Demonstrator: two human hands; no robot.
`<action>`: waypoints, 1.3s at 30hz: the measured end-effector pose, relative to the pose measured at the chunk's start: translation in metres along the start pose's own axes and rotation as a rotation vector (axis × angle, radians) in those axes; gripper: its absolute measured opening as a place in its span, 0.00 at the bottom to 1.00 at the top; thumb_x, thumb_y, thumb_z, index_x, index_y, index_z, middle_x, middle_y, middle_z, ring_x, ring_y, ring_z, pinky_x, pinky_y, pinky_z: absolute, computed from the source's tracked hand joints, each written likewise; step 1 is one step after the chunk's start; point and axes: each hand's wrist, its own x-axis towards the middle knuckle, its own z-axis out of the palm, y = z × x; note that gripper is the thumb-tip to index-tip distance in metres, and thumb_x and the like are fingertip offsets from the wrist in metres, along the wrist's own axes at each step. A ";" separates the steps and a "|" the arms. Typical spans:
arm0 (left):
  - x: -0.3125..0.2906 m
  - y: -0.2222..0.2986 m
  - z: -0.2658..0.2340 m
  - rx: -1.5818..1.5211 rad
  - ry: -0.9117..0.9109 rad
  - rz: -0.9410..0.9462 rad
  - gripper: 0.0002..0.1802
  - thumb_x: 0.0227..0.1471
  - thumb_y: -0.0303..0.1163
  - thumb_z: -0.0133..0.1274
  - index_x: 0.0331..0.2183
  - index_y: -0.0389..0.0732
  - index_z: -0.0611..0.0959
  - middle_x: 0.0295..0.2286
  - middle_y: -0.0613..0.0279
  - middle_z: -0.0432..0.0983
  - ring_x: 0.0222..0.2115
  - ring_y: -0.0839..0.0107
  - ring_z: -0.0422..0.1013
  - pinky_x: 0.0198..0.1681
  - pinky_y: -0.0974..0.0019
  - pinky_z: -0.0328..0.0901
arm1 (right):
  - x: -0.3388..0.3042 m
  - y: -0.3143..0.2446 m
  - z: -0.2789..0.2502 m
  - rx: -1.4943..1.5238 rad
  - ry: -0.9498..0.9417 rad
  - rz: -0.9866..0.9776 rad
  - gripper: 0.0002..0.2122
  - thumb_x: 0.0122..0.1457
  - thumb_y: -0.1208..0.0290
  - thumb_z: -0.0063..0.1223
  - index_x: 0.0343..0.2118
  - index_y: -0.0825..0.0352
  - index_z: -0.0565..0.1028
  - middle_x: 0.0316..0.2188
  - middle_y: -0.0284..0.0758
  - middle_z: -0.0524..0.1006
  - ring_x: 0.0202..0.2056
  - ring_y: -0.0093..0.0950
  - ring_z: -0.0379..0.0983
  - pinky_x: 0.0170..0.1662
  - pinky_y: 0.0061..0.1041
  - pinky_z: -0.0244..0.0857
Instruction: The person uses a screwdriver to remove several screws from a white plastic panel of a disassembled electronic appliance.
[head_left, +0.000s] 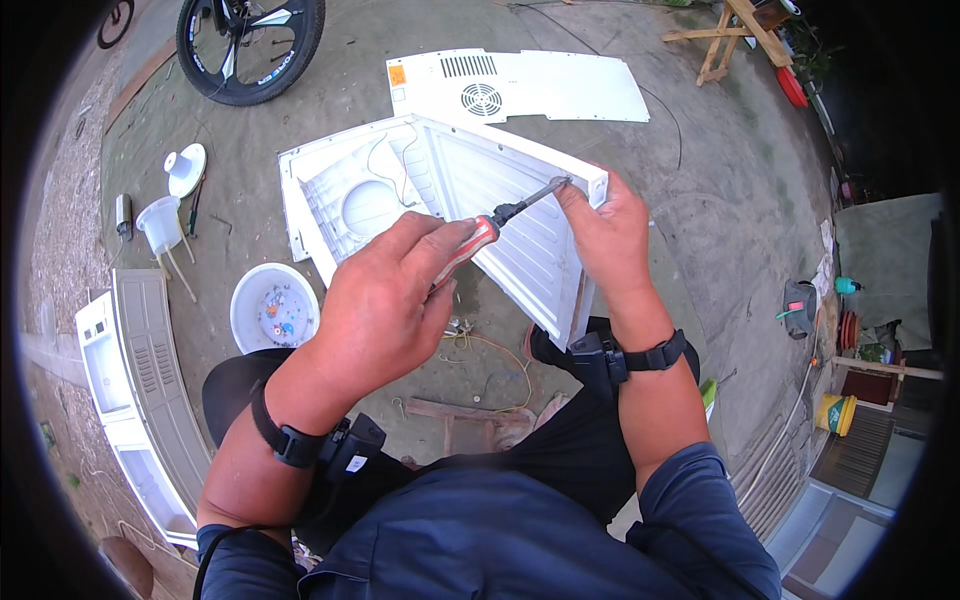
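Note:
My left hand [385, 300] is wrapped round the red-and-grey handle of a screwdriver [472, 248]. Its dark shaft slants up to the right, with the tip at the upper right corner of a white appliance casing [500, 180]. That casing stands in front of me, two ribbed walls meeting at an angle, with a round opening and a thin wire on its left part. At the same corner my right hand [615, 235] grips the casing's edge, its thumb beside the screwdriver tip. Whether the tip sits in a screw is too small to tell.
Behind the casing lies a flat white vented panel [570, 88]. A white basin [275, 308] with small pieces, a white funnel-like part [160, 222] and a grey-and-white appliance panel [160, 370] are at left. A bicycle wheel [240, 50] stands at the far left; a yellow bucket [836, 414] at right.

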 end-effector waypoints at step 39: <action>0.004 -0.014 0.005 -0.238 -0.068 -0.380 0.26 0.56 0.29 0.61 0.52 0.30 0.70 0.35 0.57 0.75 0.31 0.75 0.73 0.31 0.70 0.71 | -0.001 0.007 0.004 -0.151 0.008 -0.085 0.15 0.56 0.69 0.62 0.45 0.69 0.79 0.32 0.45 0.82 0.34 0.37 0.81 0.40 0.30 0.72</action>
